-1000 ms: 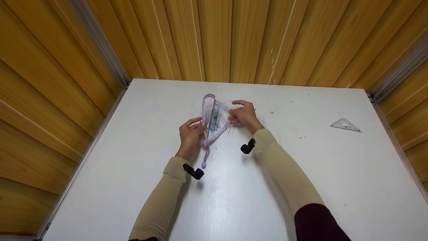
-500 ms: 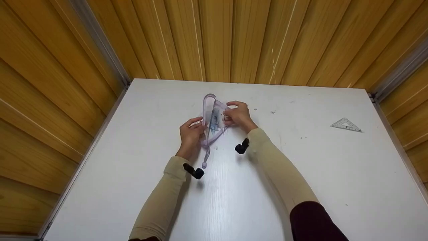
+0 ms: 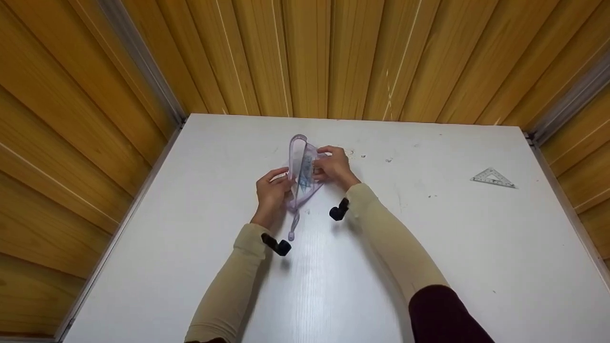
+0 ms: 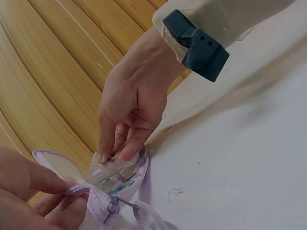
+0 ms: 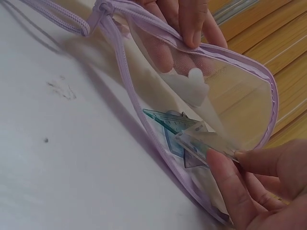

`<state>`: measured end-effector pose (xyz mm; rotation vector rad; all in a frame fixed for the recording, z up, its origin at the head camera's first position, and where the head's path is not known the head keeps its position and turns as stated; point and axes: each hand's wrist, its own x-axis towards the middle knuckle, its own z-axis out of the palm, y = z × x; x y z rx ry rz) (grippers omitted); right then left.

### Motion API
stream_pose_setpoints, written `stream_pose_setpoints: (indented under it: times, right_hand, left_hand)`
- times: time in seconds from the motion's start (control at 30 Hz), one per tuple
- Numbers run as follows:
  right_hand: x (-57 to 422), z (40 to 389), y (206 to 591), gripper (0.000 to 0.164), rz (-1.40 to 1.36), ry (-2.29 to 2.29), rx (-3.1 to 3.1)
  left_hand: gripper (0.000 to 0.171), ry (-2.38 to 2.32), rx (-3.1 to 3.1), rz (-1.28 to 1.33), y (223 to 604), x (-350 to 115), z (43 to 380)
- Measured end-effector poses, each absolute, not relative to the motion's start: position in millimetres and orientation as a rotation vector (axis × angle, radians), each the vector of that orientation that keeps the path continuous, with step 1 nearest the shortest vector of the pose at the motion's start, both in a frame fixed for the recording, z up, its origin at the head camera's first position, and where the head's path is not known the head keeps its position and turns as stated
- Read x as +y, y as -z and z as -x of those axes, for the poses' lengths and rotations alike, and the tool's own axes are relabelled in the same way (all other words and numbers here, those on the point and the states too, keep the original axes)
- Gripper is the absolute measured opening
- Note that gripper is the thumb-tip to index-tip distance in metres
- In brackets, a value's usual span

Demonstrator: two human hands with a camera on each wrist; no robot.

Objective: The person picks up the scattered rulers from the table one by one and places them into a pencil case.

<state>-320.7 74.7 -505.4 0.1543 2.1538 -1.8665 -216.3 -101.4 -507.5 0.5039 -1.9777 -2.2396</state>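
A purple-edged mesh zip pouch [image 3: 296, 159] stands unzipped between my hands on the white table. My left hand [image 3: 271, 191] pinches one side of its mouth, thumb over the zip edge in the right wrist view. My right hand [image 3: 332, 166] pinches a clear flat plastic piece [image 5: 208, 141] partly inside the pouch mouth; its full shape is hidden. Under that piece, a teal-edged set square [image 5: 165, 119] and a blue translucent piece [image 5: 173, 139] lie in the pouch. A cord pull [image 3: 293, 226] hangs from the near end of the zip.
A clear set square [image 3: 493, 178] lies flat at the right of the white table [image 3: 429, 247]. Yellow wooden panels [image 3: 352, 57] rise behind the table's far edge. Small marks dot the tabletop.
My right hand has moved left, carrying the clear plastic piece from beside the pouch's right edge into its mouth. My left hand and the pouch have stayed almost in place.
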Motion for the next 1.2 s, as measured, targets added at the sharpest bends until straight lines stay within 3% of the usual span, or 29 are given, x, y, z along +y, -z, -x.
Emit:
stream_pose_setpoints:
  times: [1.2]
  right_hand:
    - [62, 317, 508, 0.045, -0.200, 1.721, 2.343]
  left_hand:
    - [0.031, 2.255, -1.976, -0.526, 508, -99, 217]
